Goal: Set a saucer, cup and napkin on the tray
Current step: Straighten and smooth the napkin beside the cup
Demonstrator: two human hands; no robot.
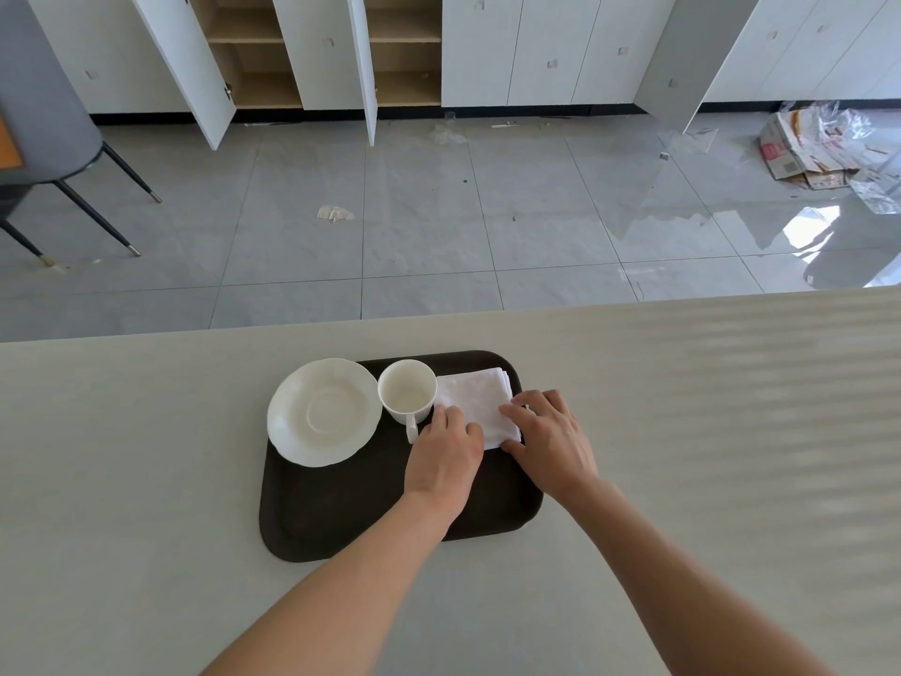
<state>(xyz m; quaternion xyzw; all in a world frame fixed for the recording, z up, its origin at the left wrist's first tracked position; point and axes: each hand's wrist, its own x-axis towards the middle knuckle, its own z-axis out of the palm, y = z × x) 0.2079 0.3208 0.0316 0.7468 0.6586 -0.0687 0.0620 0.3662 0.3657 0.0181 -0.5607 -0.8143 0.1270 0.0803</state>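
Note:
A dark brown tray (341, 509) lies on the pale table. A white saucer (324, 412) rests on the tray's far left corner, overhanging its edge. Right of it a white cup (407, 390) stands upright on the tray, handle toward me. A folded white napkin (475, 397) lies flat at the tray's far right. My left hand (446, 453) rests on the napkin's near left edge, fingers curled down. My right hand (551, 439) lies on its right side, fingertips pressing the cloth and thumb at the near corner. Neither hand lifts it.
The pale table (682, 431) stretches wide around the tray. Beyond its far edge are a grey tiled floor, white cabinets (536, 46) with some doors open, a chair (48, 139) at the left and cardboard with plastic wrap (819, 148) at the right.

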